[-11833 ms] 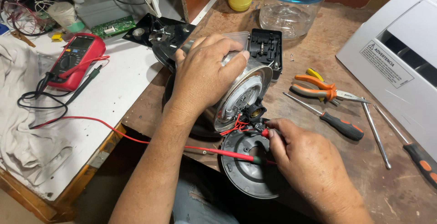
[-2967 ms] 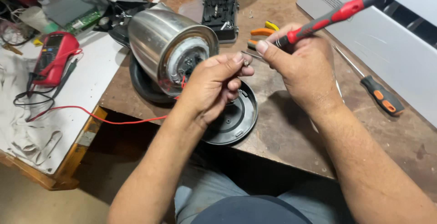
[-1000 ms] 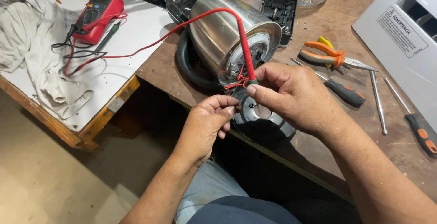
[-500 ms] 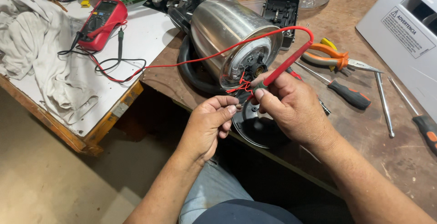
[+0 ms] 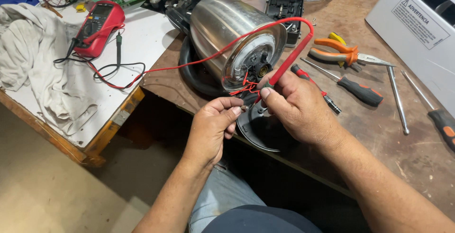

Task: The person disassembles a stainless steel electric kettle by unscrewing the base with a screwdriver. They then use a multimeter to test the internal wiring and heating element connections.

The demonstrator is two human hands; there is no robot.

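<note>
**Probe tip comes down to the wires under the kettle**

Compared with half a second ago, the right hand [image 5: 296, 107] has tilted the red probe [image 5: 286, 65] more upright, so its lead now arcs high over the kettle [image 5: 227, 34], and the tip sits closer to the loose red wires [image 5: 244, 87] at the kettle's open underside. The left hand [image 5: 213, 126] has edged nearer too, its thumb and forefinger pinched on a small wire end right beside the probe tip. As a judgement, this looks like a contact point being lined up for a reading, with tip and wire end almost meeting; whether they touch cannot be told.

The right hand is closed around the probe's grip, fingers wrapped narrow. The left hand is nearly shut, holding only that fine wire end.

The kettle is shiny metal, lying on its side near the front edge of the brown bench [image 5: 388, 133], base facing the person, inner parts exposed. Its dark round base plate [image 5: 258, 133] lies just below the hands. The red meter [image 5: 97, 27] rests well apart on the white board [image 5: 151, 39] to the left, beside a grey cloth [image 5: 33, 67]. Pliers [image 5: 348, 53] and screwdrivers [image 5: 360, 91] lie to the right.
</note>
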